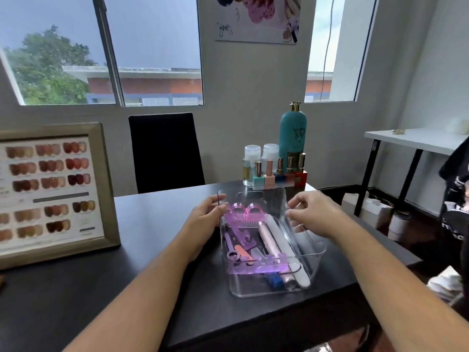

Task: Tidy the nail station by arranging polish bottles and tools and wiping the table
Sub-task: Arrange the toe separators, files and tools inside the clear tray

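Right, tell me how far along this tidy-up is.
Done: polish bottles stand in a row at the table's far edge; tools lie in the clear tray. In hand: left hand and right hand grip its side walls. Left: wiping; no cloth on the table.

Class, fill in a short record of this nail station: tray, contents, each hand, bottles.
tray: clear, on black table
contents include: pink brush, white file
left hand: grips tray's left wall
right hand: pinches tray's right wall
polish bottles: upright row behind tray
teal bottle: behind that row
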Motion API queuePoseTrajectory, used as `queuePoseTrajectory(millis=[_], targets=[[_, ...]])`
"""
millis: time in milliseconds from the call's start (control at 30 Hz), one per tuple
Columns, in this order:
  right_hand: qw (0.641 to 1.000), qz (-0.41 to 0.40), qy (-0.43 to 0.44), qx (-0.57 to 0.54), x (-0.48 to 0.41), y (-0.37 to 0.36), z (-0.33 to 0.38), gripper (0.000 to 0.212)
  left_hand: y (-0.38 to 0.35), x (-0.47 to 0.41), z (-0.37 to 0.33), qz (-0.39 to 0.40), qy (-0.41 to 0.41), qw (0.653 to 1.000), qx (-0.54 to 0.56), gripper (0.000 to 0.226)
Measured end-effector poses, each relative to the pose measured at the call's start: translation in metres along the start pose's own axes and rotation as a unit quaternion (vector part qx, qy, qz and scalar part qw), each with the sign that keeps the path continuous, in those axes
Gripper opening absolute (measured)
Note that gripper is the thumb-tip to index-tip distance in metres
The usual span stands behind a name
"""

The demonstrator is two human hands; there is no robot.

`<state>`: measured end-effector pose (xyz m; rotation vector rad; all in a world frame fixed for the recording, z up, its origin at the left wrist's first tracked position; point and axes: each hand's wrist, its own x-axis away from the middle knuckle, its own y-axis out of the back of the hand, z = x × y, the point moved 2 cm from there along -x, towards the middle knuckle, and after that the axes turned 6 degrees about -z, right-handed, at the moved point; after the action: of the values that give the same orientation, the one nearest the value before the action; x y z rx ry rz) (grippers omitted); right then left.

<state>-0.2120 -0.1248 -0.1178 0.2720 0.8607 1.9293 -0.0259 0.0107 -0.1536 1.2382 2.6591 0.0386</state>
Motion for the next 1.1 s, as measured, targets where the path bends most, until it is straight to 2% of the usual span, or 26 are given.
queuePoseTrajectory(millis=[67,133,167,233,333,400,533,700,933,1000,1100], targets=[[0.992,-0.058,0.05,0.104,0.001,0.003,0.011,0.025,0.0,0.0,0.0,0.005,-0.001,1.0,0.008,0.028],[0.968,-0.125,0.153,0.154,-0.001,0.008,0.034,0.034,0.0,0.0,0.0,0.011,0.001,1.0,0.018,0.029],[0.963,-0.114,0.196,0.146,-0.003,0.008,0.047,0.033,0.0,0.0,0.0,0.01,0.003,1.0,0.022,0.029],[0.953,-0.013,0.243,0.182,-0.008,-0.002,0.069,0.03,-0.001,0.001,-0.001,0.007,0.005,1.0,0.026,0.03],[0.912,0.126,0.23,0.314,-0.017,-0.024,0.082,0.037,-0.002,0.002,-0.002,0.005,0.007,1.0,0.03,0.032],[0.89,0.132,0.256,0.354,-0.019,-0.033,0.084,0.029,-0.002,0.002,-0.002,0.006,0.009,1.0,0.029,0.034],[0.866,0.077,0.323,0.374,-0.019,-0.043,0.085,0.015,-0.002,0.002,-0.001,0.002,0.01,1.0,0.03,0.035],[0.889,0.036,0.301,0.344,-0.023,-0.044,0.081,0.021,-0.003,0.001,0.0,0.003,0.009,0.999,0.043,0.033],[0.903,0.045,0.296,0.309,-0.016,-0.027,0.096,0.016,-0.003,0.001,-0.002,-0.002,0.009,0.999,0.047,0.032],[0.91,0.093,0.274,0.298,-0.006,-0.031,0.102,0.028,-0.003,0.001,-0.002,-0.005,0.007,0.999,0.047,0.033],[0.888,0.168,0.205,0.375,0.005,-0.053,0.1,0.037,-0.003,0.002,-0.002,-0.006,0.002,0.999,0.039,0.034]])
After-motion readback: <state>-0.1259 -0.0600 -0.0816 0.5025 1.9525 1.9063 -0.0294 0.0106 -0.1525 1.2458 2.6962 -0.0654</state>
